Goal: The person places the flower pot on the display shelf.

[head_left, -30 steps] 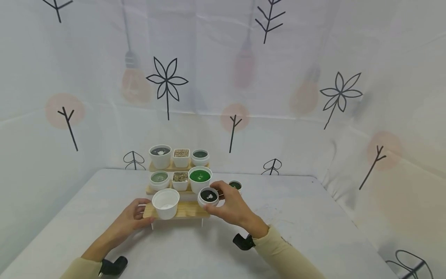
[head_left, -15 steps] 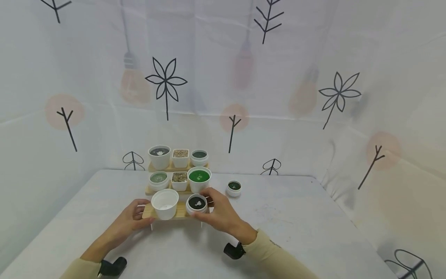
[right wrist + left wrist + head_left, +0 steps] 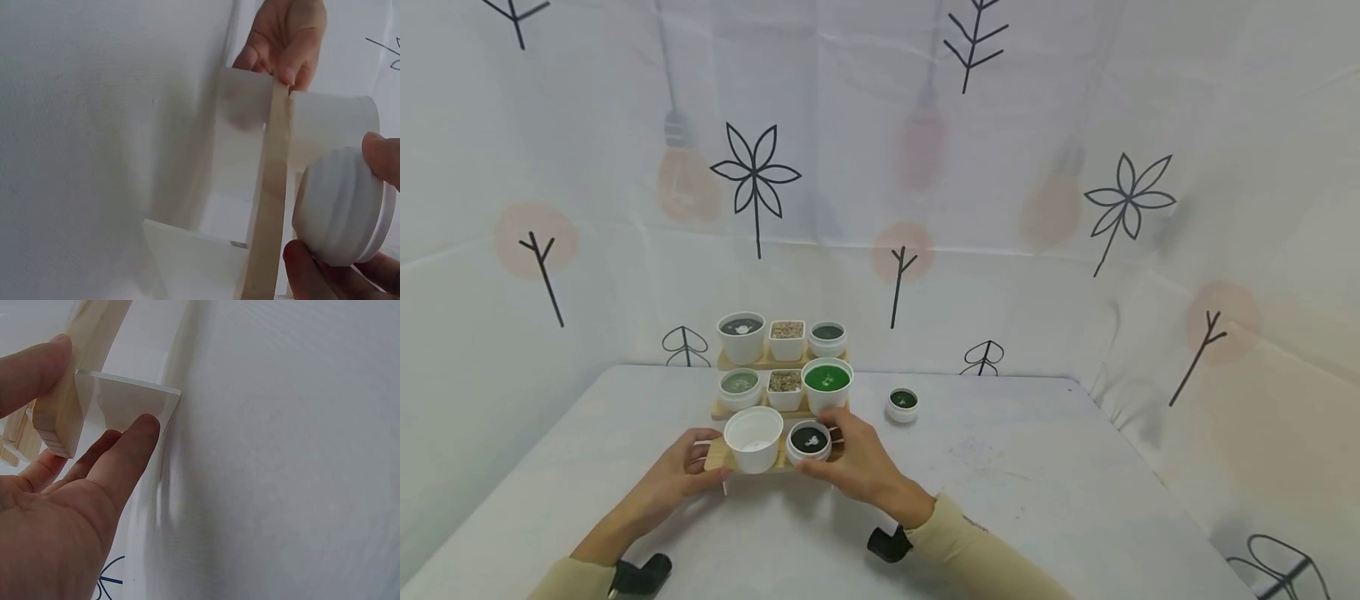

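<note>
My right hand (image 3: 865, 464) grips a small round white pot (image 3: 808, 440) with a dark filling by its right side. The pot is over the front step of a tiered wooden stand (image 3: 718, 457), close beside a larger empty-looking white cup (image 3: 754, 442). In the right wrist view, thumb and fingers lie on either side of the ribbed pot (image 3: 337, 209), next to the board's edge (image 3: 273, 187). My left hand (image 3: 677, 473) holds the step's left end. In the left wrist view, its thumb presses the wooden board (image 3: 62, 412) and its fingers reach under it, by a white support plate (image 3: 128, 400).
The middle tier holds a pale-green pot (image 3: 741, 389), a square grain-filled cup (image 3: 785, 390) and a bright-green cup (image 3: 827, 386). Further filled containers stand on the back tier (image 3: 767, 362). A small dark-green pot (image 3: 902, 405) sits on the white table (image 3: 1000, 492), right of the stand.
My right hand has carried the dark-filled pot left and slightly down, over the front step toward the white cup. My left hand has kept its hold on the step's end.
</note>
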Tool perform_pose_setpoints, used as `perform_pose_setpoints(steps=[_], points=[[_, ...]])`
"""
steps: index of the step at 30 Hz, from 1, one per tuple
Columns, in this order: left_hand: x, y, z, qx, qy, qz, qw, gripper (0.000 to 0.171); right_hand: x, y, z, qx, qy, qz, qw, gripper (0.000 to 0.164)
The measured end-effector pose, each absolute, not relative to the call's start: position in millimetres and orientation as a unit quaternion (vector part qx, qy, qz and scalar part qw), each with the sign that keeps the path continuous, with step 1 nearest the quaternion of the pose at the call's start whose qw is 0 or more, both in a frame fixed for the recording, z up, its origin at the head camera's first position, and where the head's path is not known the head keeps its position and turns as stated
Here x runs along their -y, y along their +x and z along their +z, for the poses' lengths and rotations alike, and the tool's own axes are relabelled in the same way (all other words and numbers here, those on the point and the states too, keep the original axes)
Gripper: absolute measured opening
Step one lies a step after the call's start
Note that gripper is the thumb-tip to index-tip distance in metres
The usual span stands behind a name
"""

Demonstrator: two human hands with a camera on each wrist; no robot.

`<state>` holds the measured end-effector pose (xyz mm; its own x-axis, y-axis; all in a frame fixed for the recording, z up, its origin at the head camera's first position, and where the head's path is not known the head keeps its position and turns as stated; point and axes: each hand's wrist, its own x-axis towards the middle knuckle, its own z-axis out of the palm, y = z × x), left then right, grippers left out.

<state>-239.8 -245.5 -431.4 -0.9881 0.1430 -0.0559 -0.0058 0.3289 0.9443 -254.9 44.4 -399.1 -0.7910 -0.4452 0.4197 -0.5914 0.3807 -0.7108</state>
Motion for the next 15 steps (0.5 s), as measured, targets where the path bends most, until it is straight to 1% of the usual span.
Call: perform_pose_setpoints(steps=[9,15], points=[[246.3,-240.8,-432.5,-0.806,0.058,0.585,0.060,0.072,-40.7,-255.6,-404.2,0.814,0.322,0.474,0.092,0.047],[246.6,-241.1,-432.5,-0.812,0.049,0.578,0.062,0.073,-40.1,-257.4,-406.7,0.816,0.321,0.470,0.094,0.044]])
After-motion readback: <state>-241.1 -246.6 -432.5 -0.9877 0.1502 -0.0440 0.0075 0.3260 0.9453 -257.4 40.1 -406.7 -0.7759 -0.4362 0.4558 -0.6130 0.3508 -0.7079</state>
